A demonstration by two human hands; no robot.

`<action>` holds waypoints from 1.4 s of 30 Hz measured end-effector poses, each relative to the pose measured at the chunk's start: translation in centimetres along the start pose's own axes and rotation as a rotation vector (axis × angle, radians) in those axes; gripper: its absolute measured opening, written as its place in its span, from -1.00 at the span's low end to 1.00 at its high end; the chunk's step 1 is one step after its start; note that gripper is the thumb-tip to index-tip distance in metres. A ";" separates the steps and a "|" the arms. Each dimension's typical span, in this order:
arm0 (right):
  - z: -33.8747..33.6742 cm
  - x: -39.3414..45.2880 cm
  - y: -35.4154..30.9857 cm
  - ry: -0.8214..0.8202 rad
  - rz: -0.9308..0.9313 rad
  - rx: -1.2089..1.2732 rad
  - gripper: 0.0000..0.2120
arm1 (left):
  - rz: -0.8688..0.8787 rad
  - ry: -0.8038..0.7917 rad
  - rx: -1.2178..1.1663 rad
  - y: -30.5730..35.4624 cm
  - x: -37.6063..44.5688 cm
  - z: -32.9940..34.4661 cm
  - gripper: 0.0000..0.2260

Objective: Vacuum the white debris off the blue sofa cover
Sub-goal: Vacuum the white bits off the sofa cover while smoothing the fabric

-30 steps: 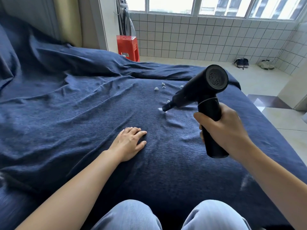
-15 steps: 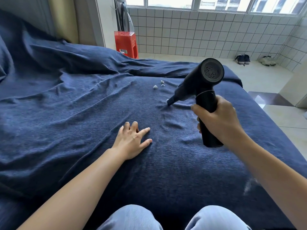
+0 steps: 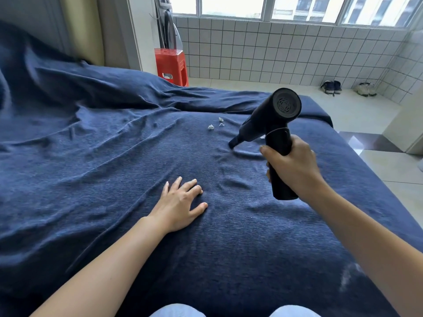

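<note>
A wrinkled dark blue sofa cover fills most of the head view. My right hand grips the handle of a black handheld vacuum, whose narrow nozzle tip presses into the fabric at centre right and puckers it. Three small white scraps of debris lie on the cover just beyond and left of the nozzle. A white bit shows behind the vacuum's handle. My left hand rests flat on the cover, fingers spread, nearer to me and left of the nozzle.
A red plastic stool stands on the floor past the sofa's far edge, below a tiled wall with windows. Two pairs of shoes lie on the tiled floor at the far right. My knees show at the bottom edge.
The vacuum nozzle has moved away from me across the cover. The white bits that lay near the nozzle a second ago are gone. My left hand slid slightly forward, fingers spreading.
</note>
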State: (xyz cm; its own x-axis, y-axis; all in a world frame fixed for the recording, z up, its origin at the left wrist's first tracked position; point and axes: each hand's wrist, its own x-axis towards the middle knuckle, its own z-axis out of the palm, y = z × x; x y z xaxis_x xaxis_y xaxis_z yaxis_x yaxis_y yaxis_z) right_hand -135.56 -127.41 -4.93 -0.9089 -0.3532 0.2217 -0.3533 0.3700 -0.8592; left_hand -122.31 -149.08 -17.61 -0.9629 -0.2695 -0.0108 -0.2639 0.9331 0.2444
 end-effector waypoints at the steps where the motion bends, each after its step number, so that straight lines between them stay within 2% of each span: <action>1: 0.3 0.5 0.0 0.005 -0.004 0.009 -0.78 | 0.002 0.010 0.017 0.0 0.1 -0.1 -0.46; 3: 1.1 1.4 0.1 0.008 -0.005 0.042 -0.77 | 0.006 0.052 0.074 0.0 0.3 -0.4 -0.41; 6: 2.7 3.4 0.0 -0.007 -0.030 0.067 -0.78 | 0.016 0.126 0.137 0.0 1.3 -0.8 -0.47; 10: 4.6 5.5 0.0 -0.023 -0.051 0.082 -0.78 | 0.014 0.146 0.158 0.5 2.8 -1.0 -0.51; 17: 7.4 8.4 0.6 -0.009 -0.064 0.049 -0.78 | 0.048 0.112 0.275 -0.3 4.5 -1.1 -0.34; 21: 7.8 9.3 0.8 -0.003 -0.063 0.050 -0.77 | 0.045 0.115 0.239 -0.7 4.8 -0.9 -0.30; 32: 5.9 11.1 2.2 0.030 -0.030 0.037 -0.75 | 0.050 0.024 0.014 -0.9 5.8 -0.1 -0.48; 42: 8.2 13.5 2.0 0.026 -0.044 0.039 -0.73 | 0.046 0.077 0.047 -1.0 5.3 0.8 -0.38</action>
State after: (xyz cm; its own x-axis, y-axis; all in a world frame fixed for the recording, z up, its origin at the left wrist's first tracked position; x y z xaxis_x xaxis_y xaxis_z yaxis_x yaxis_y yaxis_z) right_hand -146.70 -138.52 -7.47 -0.8983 -0.3454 0.2714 -0.3848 0.3206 -0.8656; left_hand -127.17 -151.24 -18.65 -0.9673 -0.2423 0.0745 -0.2238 0.9544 0.1976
